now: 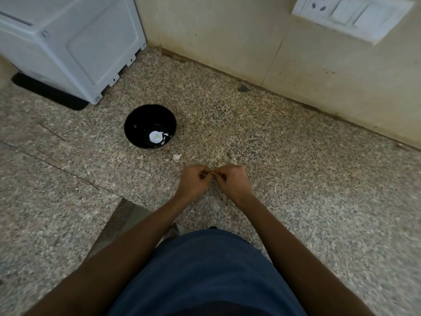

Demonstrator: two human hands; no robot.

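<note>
My left hand and my right hand meet above the speckled stone counter, fingers curled, both pinching one small pale piece, most of it hidden by the fingertips. A black bowl stands to the far left of the hands, holding a white round piece and a few small white garlic cloves. A single garlic clove in its skin lies on the counter between the bowl and my left hand.
A white appliance on a black mat stands at the far left. A cream tiled wall runs along the back with a white socket and switch plate. The counter edge steps down near my body.
</note>
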